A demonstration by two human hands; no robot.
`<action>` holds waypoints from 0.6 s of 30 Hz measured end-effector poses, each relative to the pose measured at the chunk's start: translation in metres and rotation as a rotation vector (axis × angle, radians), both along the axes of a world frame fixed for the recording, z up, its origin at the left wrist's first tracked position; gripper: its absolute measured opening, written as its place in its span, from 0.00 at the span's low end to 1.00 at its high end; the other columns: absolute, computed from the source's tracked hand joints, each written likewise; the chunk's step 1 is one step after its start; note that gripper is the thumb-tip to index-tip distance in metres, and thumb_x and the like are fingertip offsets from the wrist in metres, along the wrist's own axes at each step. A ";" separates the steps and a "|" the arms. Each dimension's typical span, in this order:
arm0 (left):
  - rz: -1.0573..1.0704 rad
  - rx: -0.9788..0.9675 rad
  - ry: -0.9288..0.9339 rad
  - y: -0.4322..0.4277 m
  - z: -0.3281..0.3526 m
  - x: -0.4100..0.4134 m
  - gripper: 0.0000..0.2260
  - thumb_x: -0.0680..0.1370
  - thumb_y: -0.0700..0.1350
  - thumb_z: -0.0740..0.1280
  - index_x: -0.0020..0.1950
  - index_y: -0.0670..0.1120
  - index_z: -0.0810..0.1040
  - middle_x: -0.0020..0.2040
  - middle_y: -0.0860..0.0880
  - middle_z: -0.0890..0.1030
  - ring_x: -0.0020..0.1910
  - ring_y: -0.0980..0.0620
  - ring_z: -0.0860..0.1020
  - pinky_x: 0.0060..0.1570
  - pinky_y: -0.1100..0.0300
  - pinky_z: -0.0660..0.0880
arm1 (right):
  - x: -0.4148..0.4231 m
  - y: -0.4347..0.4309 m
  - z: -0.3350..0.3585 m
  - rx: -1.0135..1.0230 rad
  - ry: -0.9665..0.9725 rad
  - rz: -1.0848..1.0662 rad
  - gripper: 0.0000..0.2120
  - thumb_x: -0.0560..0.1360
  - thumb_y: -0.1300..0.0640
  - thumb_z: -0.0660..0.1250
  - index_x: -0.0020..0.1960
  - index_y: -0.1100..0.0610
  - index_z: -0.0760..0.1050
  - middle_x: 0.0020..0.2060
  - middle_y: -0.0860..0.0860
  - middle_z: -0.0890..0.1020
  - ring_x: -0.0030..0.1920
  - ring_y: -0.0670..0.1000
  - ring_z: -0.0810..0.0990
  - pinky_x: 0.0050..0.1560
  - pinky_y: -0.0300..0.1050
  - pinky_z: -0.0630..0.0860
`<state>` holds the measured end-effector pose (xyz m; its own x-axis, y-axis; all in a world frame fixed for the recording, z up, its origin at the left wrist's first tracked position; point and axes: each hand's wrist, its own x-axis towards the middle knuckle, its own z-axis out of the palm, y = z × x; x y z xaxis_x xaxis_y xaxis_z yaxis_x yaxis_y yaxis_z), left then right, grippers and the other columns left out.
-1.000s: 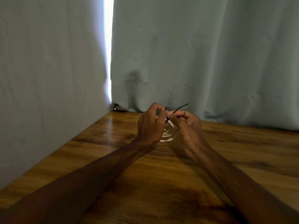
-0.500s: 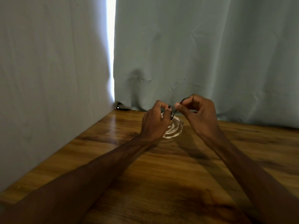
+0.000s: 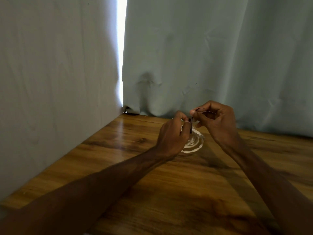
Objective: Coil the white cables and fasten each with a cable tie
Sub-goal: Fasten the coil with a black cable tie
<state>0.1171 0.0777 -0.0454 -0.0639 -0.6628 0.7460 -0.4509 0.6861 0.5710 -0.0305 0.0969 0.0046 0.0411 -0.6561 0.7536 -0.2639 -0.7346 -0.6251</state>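
Note:
A coiled white cable (image 3: 194,142) lies on the wooden table (image 3: 152,192) near its far edge, partly hidden behind my left hand. My left hand (image 3: 172,134) holds the coil's upper side and pinches the lower part of a thin black cable tie (image 3: 191,127) between thumb and fingertips. My right hand (image 3: 215,121) is raised just to the right and pinches the tie's free end, which curves back over its fingers. Where the tie wraps the coil is hidden by my fingers.
Pale grey-green curtains (image 3: 203,56) hang close behind the table and along its left side, with a bright gap (image 3: 121,48) between them. A small dark object (image 3: 130,112) lies at the far left corner under the curtain.
My right hand has risen and moved right, drawing the tie's free end up. The coil shows more beneath my hands than a second ago.

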 end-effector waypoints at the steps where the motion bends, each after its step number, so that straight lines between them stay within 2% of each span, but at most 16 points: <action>1: -0.005 -0.012 0.009 0.001 0.000 -0.002 0.05 0.84 0.46 0.61 0.52 0.47 0.74 0.40 0.50 0.81 0.38 0.52 0.80 0.40 0.49 0.77 | -0.001 -0.003 -0.003 0.024 -0.017 -0.021 0.07 0.74 0.61 0.76 0.45 0.65 0.81 0.40 0.56 0.86 0.39 0.56 0.87 0.39 0.47 0.84; 4: -0.011 -0.024 0.042 0.002 0.003 -0.005 0.04 0.84 0.44 0.62 0.53 0.46 0.75 0.39 0.50 0.82 0.37 0.53 0.80 0.37 0.53 0.77 | 0.000 -0.010 -0.012 0.118 -0.059 -0.045 0.08 0.76 0.59 0.75 0.46 0.65 0.80 0.41 0.59 0.85 0.42 0.54 0.86 0.42 0.44 0.83; 7: 0.005 -0.040 0.041 -0.001 0.001 -0.001 0.05 0.83 0.46 0.61 0.52 0.46 0.75 0.37 0.50 0.82 0.35 0.53 0.81 0.36 0.49 0.78 | 0.004 -0.013 -0.016 0.209 -0.055 -0.006 0.09 0.78 0.58 0.73 0.47 0.64 0.79 0.41 0.61 0.85 0.39 0.52 0.85 0.39 0.43 0.81; 10: -0.009 -0.064 0.055 -0.001 0.002 0.001 0.07 0.82 0.49 0.60 0.52 0.46 0.74 0.35 0.49 0.82 0.31 0.51 0.82 0.32 0.46 0.79 | 0.003 -0.012 -0.014 0.307 -0.090 0.016 0.06 0.78 0.61 0.72 0.47 0.65 0.80 0.37 0.56 0.86 0.37 0.50 0.85 0.36 0.39 0.80; 13: -0.003 -0.123 0.034 0.000 0.005 0.000 0.08 0.80 0.49 0.61 0.51 0.46 0.74 0.33 0.49 0.81 0.28 0.52 0.79 0.28 0.50 0.75 | 0.000 -0.010 -0.011 0.520 -0.120 0.063 0.04 0.76 0.65 0.71 0.44 0.62 0.83 0.36 0.54 0.86 0.37 0.50 0.85 0.35 0.39 0.80; 17: -0.130 -0.106 0.027 0.006 0.004 -0.003 0.01 0.80 0.41 0.66 0.49 0.44 0.75 0.33 0.52 0.79 0.28 0.57 0.77 0.28 0.64 0.70 | -0.006 -0.006 -0.010 0.735 -0.117 0.146 0.05 0.75 0.66 0.69 0.49 0.65 0.82 0.37 0.58 0.85 0.34 0.51 0.84 0.33 0.41 0.79; 18: -0.147 -0.097 0.043 0.007 0.003 -0.005 0.02 0.80 0.40 0.66 0.47 0.45 0.76 0.33 0.52 0.79 0.29 0.56 0.78 0.29 0.64 0.72 | -0.007 -0.005 -0.010 0.754 -0.125 0.152 0.05 0.75 0.66 0.69 0.49 0.66 0.82 0.36 0.58 0.84 0.34 0.52 0.84 0.32 0.41 0.79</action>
